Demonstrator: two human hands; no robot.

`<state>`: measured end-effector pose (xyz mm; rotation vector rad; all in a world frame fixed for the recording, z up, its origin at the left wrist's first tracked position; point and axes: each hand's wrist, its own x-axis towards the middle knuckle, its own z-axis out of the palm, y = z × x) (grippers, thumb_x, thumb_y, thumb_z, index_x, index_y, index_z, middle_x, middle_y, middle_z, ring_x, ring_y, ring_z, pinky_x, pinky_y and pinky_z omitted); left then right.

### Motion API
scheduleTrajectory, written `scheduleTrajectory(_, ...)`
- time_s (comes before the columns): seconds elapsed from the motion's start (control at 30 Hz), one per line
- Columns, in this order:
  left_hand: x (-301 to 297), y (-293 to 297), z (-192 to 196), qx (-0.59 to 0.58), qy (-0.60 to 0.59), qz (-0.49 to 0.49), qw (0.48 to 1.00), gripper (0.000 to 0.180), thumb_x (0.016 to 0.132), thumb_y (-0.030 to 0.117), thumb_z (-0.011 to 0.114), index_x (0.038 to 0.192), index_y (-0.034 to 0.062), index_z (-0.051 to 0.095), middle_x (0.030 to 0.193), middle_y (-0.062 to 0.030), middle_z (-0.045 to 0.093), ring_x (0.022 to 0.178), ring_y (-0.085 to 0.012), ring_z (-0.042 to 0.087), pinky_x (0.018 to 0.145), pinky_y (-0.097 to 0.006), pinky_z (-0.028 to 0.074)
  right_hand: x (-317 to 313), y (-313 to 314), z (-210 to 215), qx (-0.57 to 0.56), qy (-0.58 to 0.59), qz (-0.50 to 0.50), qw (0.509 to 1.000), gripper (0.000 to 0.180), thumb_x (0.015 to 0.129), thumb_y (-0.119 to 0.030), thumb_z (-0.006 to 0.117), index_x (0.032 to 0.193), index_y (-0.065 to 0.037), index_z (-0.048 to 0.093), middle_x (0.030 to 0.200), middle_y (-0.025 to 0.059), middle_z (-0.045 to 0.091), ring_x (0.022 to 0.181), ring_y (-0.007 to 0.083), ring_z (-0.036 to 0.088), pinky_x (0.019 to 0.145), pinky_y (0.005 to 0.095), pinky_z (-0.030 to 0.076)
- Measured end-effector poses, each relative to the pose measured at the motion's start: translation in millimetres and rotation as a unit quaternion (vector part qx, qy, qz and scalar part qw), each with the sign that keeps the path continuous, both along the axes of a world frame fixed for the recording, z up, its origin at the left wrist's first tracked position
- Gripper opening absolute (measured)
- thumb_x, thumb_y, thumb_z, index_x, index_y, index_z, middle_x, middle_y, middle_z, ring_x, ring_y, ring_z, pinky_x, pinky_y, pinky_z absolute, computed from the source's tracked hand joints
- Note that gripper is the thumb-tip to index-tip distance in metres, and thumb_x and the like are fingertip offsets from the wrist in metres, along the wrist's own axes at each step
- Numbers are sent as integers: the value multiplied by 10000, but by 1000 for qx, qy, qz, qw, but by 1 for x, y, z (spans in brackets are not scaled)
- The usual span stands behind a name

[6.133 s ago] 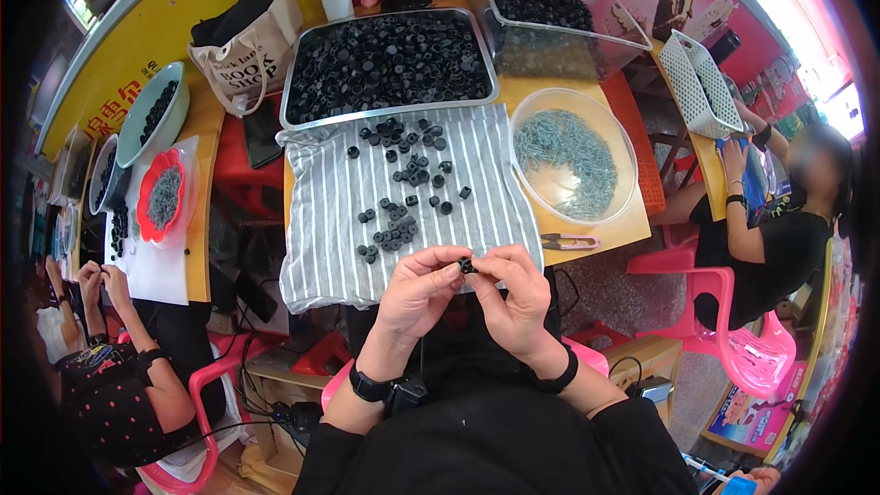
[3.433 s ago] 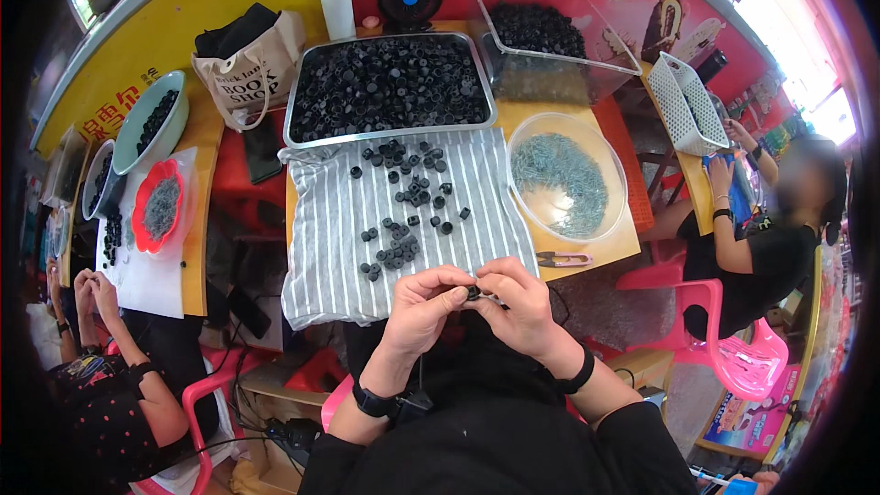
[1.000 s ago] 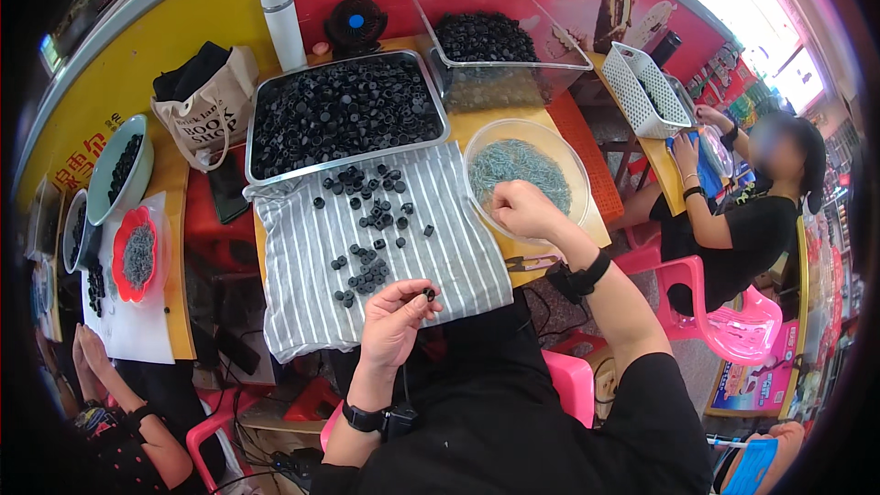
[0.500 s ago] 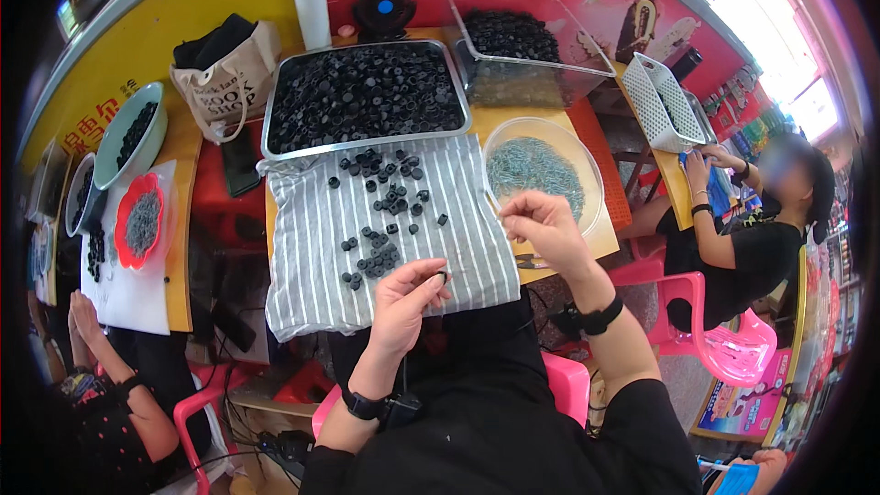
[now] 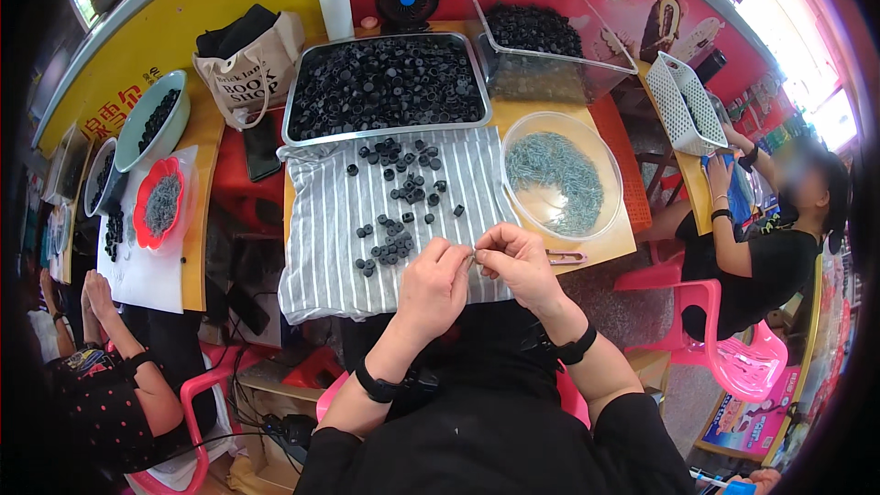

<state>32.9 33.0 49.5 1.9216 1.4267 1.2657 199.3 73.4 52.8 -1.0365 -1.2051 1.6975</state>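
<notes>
My left hand (image 5: 434,288) and my right hand (image 5: 519,268) meet over the near edge of a grey-and-white striped cloth (image 5: 316,247), fingertips pinched together. The left fingers are closed on a small black round cap, now mostly hidden by them. My right thumb and index finger pinch something too small to make out against it. Loose black caps (image 5: 392,246) lie scattered in groups on the cloth. Beyond them stands a metal tray (image 5: 388,134) heaped with more black caps. To the right is a round clear bowl (image 5: 616,181) of thin silvery pieces like screws (image 5: 568,174).
A clear bin (image 5: 541,78) of black parts stands at the back right, near a white basket (image 5: 686,105). A small pink-edged tool (image 5: 566,258) lies below the bowl. At left are a red dish (image 5: 147,206) and a green basin (image 5: 165,142). People sit on both sides.
My right hand has come from beside the bowl of silvery pieces, leftward and down, to meet my left hand. The left hand has turned its fingers toward it. The view has shifted slightly.
</notes>
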Motion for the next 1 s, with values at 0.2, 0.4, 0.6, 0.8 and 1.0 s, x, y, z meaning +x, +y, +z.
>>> scheduleTrajectory(0.2, 4, 9, -7, -23, -42, 2, 999, 79, 871, 44, 622, 929, -8, 627, 823, -168, 605, 716, -361, 618, 607, -419, 493, -5, -12, -8, 307, -178, -85, 931, 83, 831, 73, 637, 881, 16, 604, 781, 50, 621, 662, 106, 584, 605, 264, 484)
scheduleTrajectory(0.4, -1, 18, -22, -8, 15, -9, 1000, 152, 887, 48, 611, 1013, -32, 641, 795, -155, 625, 670, -304, 626, 597, -380, 486, -3, -16, -13, 374, -249, -100, 888, 119, 811, 96, 631, 891, 9, 616, 765, 70, 561, 659, 162, 576, 583, 293, 450)
scheduleTrajectory(0.6, -9, 6, -16, -273, -403, 4, 874, 214, 965, 94, 585, 1128, -23, 659, 867, -34, 669, 672, -47, 572, 593, -198, 442, -7, -22, -12, 266, -168, -116, 942, 106, 837, 87, 624, 915, 17, 642, 809, 53, 575, 683, 111, 553, 607, 236, 426)
scheduleTrajectory(0.8, -23, -8, -18, -253, -419, 20, 872, 208, 963, 90, 592, 1129, -19, 654, 892, -40, 672, 695, -59, 577, 611, -193, 440, -30, 8, -5, 324, -219, -82, 917, 92, 815, 81, 604, 880, 19, 627, 779, 116, 582, 655, 224, 592, 573, 305, 444)
scheduleTrajectory(1.0, -32, -14, -27, -188, -389, 42, 901, 171, 945, 52, 608, 1094, -7, 669, 892, -15, 657, 729, -62, 582, 626, -198, 439, -46, 39, -4, 358, -248, -70, 898, 98, 795, 63, 578, 854, 11, 636, 810, 155, 609, 699, 321, 619, 600, 379, 468)
